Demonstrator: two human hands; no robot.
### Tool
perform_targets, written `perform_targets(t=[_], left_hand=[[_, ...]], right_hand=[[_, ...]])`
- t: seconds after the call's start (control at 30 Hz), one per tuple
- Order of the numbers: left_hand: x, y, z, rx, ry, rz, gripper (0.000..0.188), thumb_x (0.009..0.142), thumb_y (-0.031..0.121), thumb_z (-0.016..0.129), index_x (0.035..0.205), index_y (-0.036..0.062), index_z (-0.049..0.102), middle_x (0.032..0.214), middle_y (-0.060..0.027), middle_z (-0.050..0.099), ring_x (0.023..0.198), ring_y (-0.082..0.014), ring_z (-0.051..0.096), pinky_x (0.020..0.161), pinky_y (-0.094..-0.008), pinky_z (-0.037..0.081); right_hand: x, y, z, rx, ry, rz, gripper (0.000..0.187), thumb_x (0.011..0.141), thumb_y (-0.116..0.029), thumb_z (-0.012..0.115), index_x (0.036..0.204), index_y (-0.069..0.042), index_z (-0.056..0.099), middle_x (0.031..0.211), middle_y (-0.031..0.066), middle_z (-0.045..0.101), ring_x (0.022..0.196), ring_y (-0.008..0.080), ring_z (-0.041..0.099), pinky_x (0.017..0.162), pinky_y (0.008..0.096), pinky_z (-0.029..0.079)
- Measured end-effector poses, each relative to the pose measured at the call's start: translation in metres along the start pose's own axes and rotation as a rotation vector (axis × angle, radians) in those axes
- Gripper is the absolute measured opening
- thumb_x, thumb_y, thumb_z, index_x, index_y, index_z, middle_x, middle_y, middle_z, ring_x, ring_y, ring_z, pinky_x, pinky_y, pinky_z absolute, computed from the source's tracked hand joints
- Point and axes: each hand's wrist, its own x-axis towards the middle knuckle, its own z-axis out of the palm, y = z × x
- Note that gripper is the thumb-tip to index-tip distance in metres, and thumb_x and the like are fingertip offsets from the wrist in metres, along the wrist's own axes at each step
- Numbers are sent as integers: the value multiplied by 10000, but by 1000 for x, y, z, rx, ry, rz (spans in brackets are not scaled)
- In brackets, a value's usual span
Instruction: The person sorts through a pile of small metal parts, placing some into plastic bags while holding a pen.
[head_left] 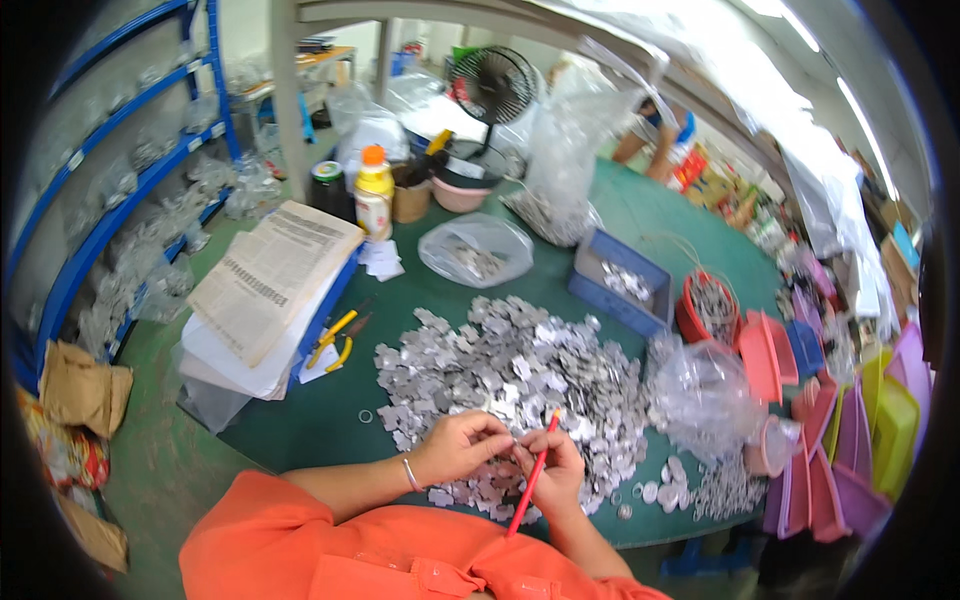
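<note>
My left hand point(462, 448) is closed in a pinch over the near edge of a heap of flat, silver-grey metal pieces point(520, 360). Its fingertips meet those of my right hand point(558, 478) around something small and silvery, mostly hidden by the fingers. In my right hand a red pencil point(530, 485) is gripped, slanting with its upper end over the heap and its lower end by my orange shirt. A thin metal ring point(366, 416) lies left of the heap. Several round metal discs point(672, 488) sit to its right.
Yellow-handled pliers point(335, 345) and stacked papers point(275, 280) lie at left. Behind the heap stand a clear bag with pieces point(476, 250), a blue-grey bin point(622, 280) and a red basket point(708, 308). A clear plastic bag point(705, 395) and colourful plastic trays point(820, 440) are at right. A person point(660, 135) is beyond the table.
</note>
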Motion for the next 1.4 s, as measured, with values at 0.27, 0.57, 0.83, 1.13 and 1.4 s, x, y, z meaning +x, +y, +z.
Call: perform_targets(t=[0.27,0.57,0.83,1.13,1.4], left_hand=[[-5,-5,-2,192,-3,31,110,788,45,668,881,2,626,834,-60,618,716,-105,607,612,-224,488],[18,5,-13,698,189,526,146,694,-15,670,829,28,632,802,-89,629,750,-266,576,686,-339,437],[26,-8,-12,682,149,402,177,717,-8,648,891,22,636,866,-110,641,814,-288,592,733,-353,462],[16,-8,-5,663,38,539,198,656,-15,712,838,27,646,843,-86,660,754,-239,618,689,-316,475],[21,-6,-4,860,73,414,263,671,150,723,907,71,638,1040,-57,601,989,-271,528,855,-395,376]], right_hand=[[0,8,-7,-171,-5,-56,156,768,18,649,786,-34,503,849,84,592,750,144,564,666,253,464],[5,3,-49,-350,169,-154,164,803,88,583,820,-36,477,893,99,611,811,125,561,716,247,462],[21,4,-77,-716,321,-197,132,755,35,619,790,-21,505,855,97,626,799,205,583,756,313,460],[27,21,-73,-852,309,-213,204,665,-11,704,785,-51,545,738,79,578,705,271,548,659,355,428],[24,16,-66,-692,347,-303,158,733,44,654,768,-28,518,801,85,617,678,191,566,639,276,461]])
